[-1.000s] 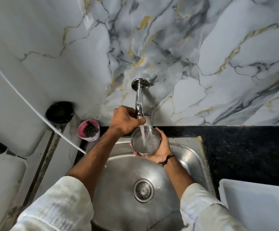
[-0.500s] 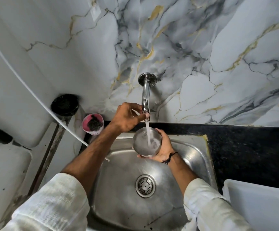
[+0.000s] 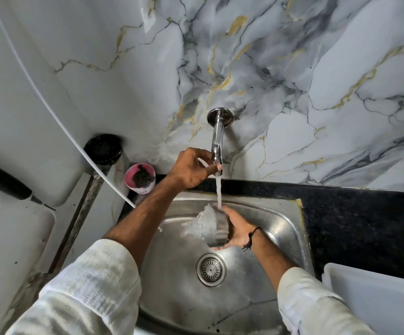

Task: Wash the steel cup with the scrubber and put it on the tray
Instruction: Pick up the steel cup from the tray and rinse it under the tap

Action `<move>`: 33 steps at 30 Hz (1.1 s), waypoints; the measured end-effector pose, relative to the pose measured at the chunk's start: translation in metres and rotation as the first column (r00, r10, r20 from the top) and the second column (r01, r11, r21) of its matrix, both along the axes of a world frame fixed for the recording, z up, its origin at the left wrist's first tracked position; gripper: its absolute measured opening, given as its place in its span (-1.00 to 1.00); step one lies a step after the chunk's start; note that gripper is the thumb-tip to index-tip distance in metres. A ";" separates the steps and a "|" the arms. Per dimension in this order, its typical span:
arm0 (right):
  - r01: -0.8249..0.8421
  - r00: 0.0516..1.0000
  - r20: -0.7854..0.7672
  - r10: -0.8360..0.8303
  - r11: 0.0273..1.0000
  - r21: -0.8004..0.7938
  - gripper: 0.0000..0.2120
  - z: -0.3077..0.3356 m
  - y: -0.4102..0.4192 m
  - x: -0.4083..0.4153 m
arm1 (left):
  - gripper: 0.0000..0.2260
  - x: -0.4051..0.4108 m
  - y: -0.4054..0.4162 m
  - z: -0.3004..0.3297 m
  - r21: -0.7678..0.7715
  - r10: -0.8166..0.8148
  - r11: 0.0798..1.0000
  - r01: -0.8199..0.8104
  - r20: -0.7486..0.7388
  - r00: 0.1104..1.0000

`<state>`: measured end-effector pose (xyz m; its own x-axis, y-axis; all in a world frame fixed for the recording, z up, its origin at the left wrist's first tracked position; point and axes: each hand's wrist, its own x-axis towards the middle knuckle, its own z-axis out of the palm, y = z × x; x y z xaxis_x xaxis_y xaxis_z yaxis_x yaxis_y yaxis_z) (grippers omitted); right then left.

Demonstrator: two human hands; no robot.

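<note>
My right hand (image 3: 238, 229) holds the steel cup (image 3: 217, 229) over the sink (image 3: 275, 221), tipped on its side with its mouth to the left. Water spills out of the cup. The running stream from the tap (image 3: 217, 143) falls onto the cup's upper edge. My left hand (image 3: 192, 169) rests at the tap's spout end, fingers pinched around it. A dark scrubber (image 3: 143, 176) lies in a pink cup (image 3: 140, 177) at the sink's back left. The white tray (image 3: 375, 301) sits on the counter at the lower right.
A black stone counter (image 3: 355, 213) runs right of the sink. The drain (image 3: 211, 269) is in the sink's middle. A black round lid (image 3: 103, 148) and a white hose (image 3: 51, 102) are at the left. The marble wall stands behind.
My right hand has lowered the cup from under the spout and tipped it leftward, so the water pours out. My left hand stays at the tap, which keeps running.
</note>
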<state>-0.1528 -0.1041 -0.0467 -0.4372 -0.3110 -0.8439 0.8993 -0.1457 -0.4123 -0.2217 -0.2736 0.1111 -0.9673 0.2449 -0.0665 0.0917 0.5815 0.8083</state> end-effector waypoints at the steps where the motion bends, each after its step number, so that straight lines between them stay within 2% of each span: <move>1: 0.016 1.000 0.009 -0.017 1.000 0.026 -0.38 -0.002 0.003 0.002 | -0.82 0.000 0.000 0.000 -0.006 -0.006 1.000 0.006 -0.004 1.000; 5: 0.230 0.973 0.019 -0.231 0.971 0.062 -0.18 0.005 -0.002 -0.009 | -0.81 -0.004 -0.004 -0.004 -0.022 -0.018 1.000 0.018 -0.017 1.000; 8: 0.264 0.964 0.015 -0.264 0.964 0.013 -0.15 0.014 -0.012 -0.008 | -0.79 -0.006 -0.004 -0.003 -0.039 -0.034 0.999 0.034 -0.012 0.999; 11: 0.316 0.948 0.019 -0.317 0.948 0.033 -0.09 0.011 -0.011 -0.001 | -0.81 -0.006 -0.004 -0.003 -0.018 -0.045 0.999 0.045 0.023 0.999; 15: 0.381 0.925 0.040 -0.379 0.917 -0.117 -0.07 0.017 -0.017 -0.012 | -0.79 -0.004 -0.005 -0.003 -0.018 -0.032 0.999 0.032 0.027 0.999; 18: 0.400 0.914 -0.013 -0.405 0.907 -0.133 -0.12 0.025 -0.028 -0.014 | -0.76 -0.002 0.001 0.001 -0.106 0.018 0.994 -0.022 -0.039 0.999; 21: 0.468 0.883 -0.001 -0.469 0.880 -0.076 -0.10 0.028 -0.029 -0.007 | -0.60 0.007 0.017 0.003 -0.255 0.150 0.949 -0.186 -0.155 0.977; 23: 0.434 0.900 -0.026 -0.435 0.900 -0.041 -0.13 0.031 -0.025 -0.001 | -0.58 0.012 0.026 0.002 -0.273 0.227 0.923 -0.273 -0.189 0.955; 25: 0.378 0.924 -0.079 -0.374 0.925 0.040 -0.21 0.033 -0.015 0.005 | -0.55 0.014 0.027 0.001 -0.240 0.277 0.922 -0.304 -0.144 0.950; 28: 0.262 0.954 -0.193 -0.231 0.953 0.154 -0.26 0.037 0.012 0.022 | -0.54 0.023 0.023 -0.006 -0.109 0.285 0.950 -0.294 -0.091 0.954; 30: 0.212 0.963 -0.201 -0.179 0.964 0.157 -0.30 0.042 0.030 0.036 | -0.61 0.041 0.022 -0.024 0.014 0.306 0.952 -0.306 -0.009 0.952; 32: 0.200 0.963 -0.209 -0.172 0.972 0.122 -0.43 0.049 0.047 0.051 | -0.78 0.065 0.024 -0.056 -0.022 0.264 0.965 -0.263 0.098 0.960; 33: 0.181 0.961 -0.231 -0.151 0.977 0.116 -0.48 0.053 0.054 0.059 | -0.80 0.079 0.027 -0.071 -0.048 0.210 0.978 -0.204 0.187 0.960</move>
